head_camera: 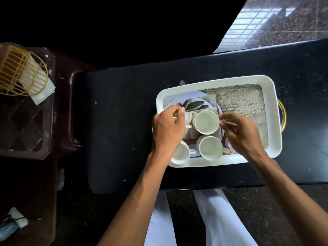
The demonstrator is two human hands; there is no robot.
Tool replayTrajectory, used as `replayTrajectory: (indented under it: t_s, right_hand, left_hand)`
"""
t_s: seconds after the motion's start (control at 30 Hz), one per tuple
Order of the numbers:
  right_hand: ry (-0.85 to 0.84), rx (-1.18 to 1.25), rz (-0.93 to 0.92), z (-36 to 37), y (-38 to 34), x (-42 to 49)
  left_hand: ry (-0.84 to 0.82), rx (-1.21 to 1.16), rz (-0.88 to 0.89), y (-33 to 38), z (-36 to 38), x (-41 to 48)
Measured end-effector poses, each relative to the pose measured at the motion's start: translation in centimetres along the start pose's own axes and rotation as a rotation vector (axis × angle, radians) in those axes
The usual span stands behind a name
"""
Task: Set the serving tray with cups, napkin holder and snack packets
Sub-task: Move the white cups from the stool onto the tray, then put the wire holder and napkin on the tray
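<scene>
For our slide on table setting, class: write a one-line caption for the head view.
Left hand and right hand among white cups in the tray; napkin holder apart on a stool.

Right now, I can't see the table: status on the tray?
Right hand pinches far cup's handle; left hand curled, grip unclear. Three cups show in white tray. Wire napkin holder on side stool, nothing blocking.

A black tabletop [124, 125], flecked with pale specks, ran across the middle of the view. To its left stood a dark brown plastic stool [60, 96] with a diamond-patterned top. Beyond the far edge, at upper right, a polished speckled stone floor [301, 27] caught the bright grid-shaped reflection of a window [252, 23]. The upper left lay in darkness. Below the near edge the floor was dim.
</scene>
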State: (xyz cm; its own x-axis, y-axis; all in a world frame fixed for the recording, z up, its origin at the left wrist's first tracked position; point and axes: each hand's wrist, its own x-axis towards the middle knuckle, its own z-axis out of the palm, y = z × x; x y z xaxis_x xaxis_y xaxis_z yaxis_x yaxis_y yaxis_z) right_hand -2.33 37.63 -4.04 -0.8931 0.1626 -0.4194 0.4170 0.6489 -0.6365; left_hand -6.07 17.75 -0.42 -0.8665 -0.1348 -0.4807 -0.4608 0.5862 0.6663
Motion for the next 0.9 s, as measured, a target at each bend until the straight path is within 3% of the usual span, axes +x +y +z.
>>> replayTrajectory:
  t_s: [0.17, 0.47, 0.7, 0.9]
  right_hand:
    - [0.152, -0.199, -0.239, -0.1, -4.8, -1.1]
    - [0.073, -0.169, -0.493, 10.3, -16.6, -2.6]
    - [-0.038, -0.357, -0.559, 19.5, -24.4, -2.2]
    - [-0.085, -0.565, -0.55, 24.7, -29.5, -1.6]
  left_hand:
    - [0.161, 0.019, 0.1, -3.6, -4.4, -1.0]
    - [0.337, 0.143, 0.147, -12.1, -16.7, -1.7]
    - [0.457, 0.31, 0.129, -17.7, -27.4, 0.8]
    - [0.408, 0.658, 0.186, -19.7, -33.6, 6.6]
